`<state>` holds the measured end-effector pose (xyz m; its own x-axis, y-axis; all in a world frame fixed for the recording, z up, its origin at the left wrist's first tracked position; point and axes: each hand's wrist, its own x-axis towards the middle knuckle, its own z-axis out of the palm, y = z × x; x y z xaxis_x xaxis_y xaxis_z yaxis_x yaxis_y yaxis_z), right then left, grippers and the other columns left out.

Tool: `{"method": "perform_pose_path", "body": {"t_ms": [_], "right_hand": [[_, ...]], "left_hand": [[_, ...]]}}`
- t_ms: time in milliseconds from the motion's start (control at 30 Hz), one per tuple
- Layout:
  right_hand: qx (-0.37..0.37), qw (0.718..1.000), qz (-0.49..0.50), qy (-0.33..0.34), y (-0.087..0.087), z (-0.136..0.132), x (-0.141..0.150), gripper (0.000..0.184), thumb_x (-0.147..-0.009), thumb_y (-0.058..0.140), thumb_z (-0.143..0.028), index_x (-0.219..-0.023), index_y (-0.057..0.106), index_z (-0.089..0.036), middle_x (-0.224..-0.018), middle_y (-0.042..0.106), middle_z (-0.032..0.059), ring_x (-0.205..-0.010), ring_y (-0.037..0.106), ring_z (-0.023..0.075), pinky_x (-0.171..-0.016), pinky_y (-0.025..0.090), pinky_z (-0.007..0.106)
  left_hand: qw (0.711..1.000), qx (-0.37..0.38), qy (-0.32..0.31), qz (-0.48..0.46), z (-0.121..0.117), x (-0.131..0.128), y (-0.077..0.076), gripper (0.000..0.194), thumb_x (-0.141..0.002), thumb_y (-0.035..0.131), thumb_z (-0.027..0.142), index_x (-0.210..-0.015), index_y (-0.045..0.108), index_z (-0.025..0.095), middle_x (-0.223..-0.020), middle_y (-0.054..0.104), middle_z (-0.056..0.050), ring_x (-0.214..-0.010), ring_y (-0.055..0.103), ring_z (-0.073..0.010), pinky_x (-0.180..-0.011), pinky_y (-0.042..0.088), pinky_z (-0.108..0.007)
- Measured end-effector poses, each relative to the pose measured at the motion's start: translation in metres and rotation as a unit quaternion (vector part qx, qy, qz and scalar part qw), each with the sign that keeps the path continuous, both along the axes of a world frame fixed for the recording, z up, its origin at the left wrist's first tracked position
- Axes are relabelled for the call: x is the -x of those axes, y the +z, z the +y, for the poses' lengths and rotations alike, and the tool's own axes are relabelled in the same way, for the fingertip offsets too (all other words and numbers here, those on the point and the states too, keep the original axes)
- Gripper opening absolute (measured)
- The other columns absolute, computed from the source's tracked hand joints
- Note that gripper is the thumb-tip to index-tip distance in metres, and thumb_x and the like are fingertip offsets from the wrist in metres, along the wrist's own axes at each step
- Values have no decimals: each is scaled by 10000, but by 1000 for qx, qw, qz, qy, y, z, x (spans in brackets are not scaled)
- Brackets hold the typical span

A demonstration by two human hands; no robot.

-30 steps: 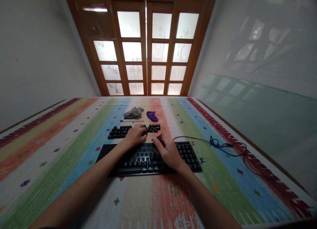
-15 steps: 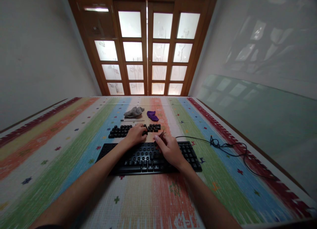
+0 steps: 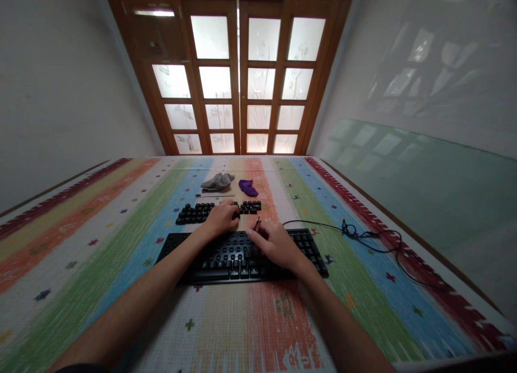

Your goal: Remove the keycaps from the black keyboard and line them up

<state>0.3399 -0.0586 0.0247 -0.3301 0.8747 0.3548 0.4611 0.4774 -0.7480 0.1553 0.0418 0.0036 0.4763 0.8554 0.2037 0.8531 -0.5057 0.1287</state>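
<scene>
A black keyboard [image 3: 226, 254] lies across the cloth, many keys off its upper left and middle. Rows of loose black keycaps [image 3: 194, 213] are laid out behind it. Among these rows rests my left hand [image 3: 221, 218], its fingers curled down around a dark keycap, which is partly hidden. Over the keyboard's right-middle part, my right hand [image 3: 274, 243] is closed on a small thin brown tool [image 3: 258, 223] that points up from the fingertips; its kind is too small to tell.
Behind the keycaps lie a thin dark rod [image 3: 216, 195], a grey cloth [image 3: 218, 182] and a purple cloth [image 3: 247, 188]. The keyboard's black cable [image 3: 363, 236] runs off right in loops. A striped tablecloth [image 3: 133, 244] covers the table, with walls at both sides.
My right hand has shifted slightly left and turned, so the small tool now points more upright. My left hand stays in place among the keycaps.
</scene>
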Motion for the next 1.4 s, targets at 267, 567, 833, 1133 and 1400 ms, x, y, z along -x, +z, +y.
{"method": "perform_pose_path", "body": {"t_ms": [267,567,833,1133,1400], "right_hand": [[47,999,-4,14,-2,1,-3,198,-909,580,-305,-767,611,-171,-575,607,-18,-531,572,132,-525,385,241],[75,995,8,63,1,-2,-5,163,-904,588,-288,-780,589,-183,-577,626,-28,-510,603,123,-511,417,223],[99,993,22,67,-5,0,-4,177,-910,585,-327,-812,582,-179,-605,625,-20,-501,609,121,-496,437,221],[157,982,49,91,-4,-1,-4,212,-928,563,-387,-860,574,-187,-617,617,-19,-510,620,133,-504,469,232],[24,999,0,42,-9,-5,8,226,-954,537,-354,-848,617,-171,-665,608,-3,-605,583,133,-617,429,254]], "left_hand": [[1000,2,1,-3,-1,0,1,168,-773,582,197,-894,698,190,-962,630,-79,-960,609,-250,-764,493,-316],[1000,-7,-8,-14,-6,4,2,244,-779,612,222,-1013,669,184,-975,618,-73,-951,596,-243,-784,492,-321],[996,-7,-53,-67,-36,13,6,163,-856,541,193,-942,679,175,-921,622,-63,-889,603,-214,-814,498,-332],[981,13,-153,-120,-84,34,-1,183,-904,549,202,-1007,699,175,-1105,681,-92,-1015,623,-228,-922,511,-388],[982,8,-131,-134,-99,41,-16,302,-950,498,227,-1186,681,178,-1284,655,-109,-1161,599,-272,-1029,471,-496]]}}
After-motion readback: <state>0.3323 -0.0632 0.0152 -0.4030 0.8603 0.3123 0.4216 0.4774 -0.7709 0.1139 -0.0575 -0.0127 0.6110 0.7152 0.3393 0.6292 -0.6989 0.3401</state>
